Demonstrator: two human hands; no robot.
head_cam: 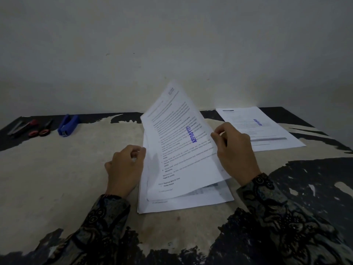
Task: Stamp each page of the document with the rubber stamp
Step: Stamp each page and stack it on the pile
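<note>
Table (57,178): worn top, matt pale patch with the dark coating flaked and rough at the edges. Pages (183,150): thin white paper, matt, blue ink stamp. Second sheet (267,134): same paper. Stapler (68,125): blue plastic, slight sheen. Scissors (38,129): red plastic handles. Sleeves (286,217): patterned cloth, matt. Wall (172,44): matt plaster.

A single head-worn wide-angle view looks forward and down from just above the worn, dark-and-beige patchy surface (57,178), close enough that both patterned sleeves fill its lower corners. It faces a plain pale wall (172,44) behind the surface's far edge, and straight lines bow near the frame edges.
</note>
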